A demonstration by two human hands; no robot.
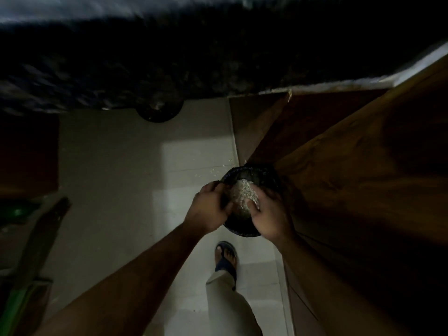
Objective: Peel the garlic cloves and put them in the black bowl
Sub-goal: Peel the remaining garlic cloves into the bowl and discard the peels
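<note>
**Holding the bowl over the floor**

Gripping from both sides, the left hand (pixel 209 206) and right hand (pixel 271 214) hold a dark round bowl (pixel 244 174) above a pale tiled floor (pixel 121 166). Left fingers curl over the near-left rim; the right hand clasps the right rim, its thumb reaching inside. A heap of pale papery garlic skins (pixel 243 192) lies in the bowl between the two hands, touching the right thumb. Whether any cloves sit among them is unclear. Below, a sandalled foot (pixel 226 258) stands beside a wooden door (pixel 351 178).
</note>
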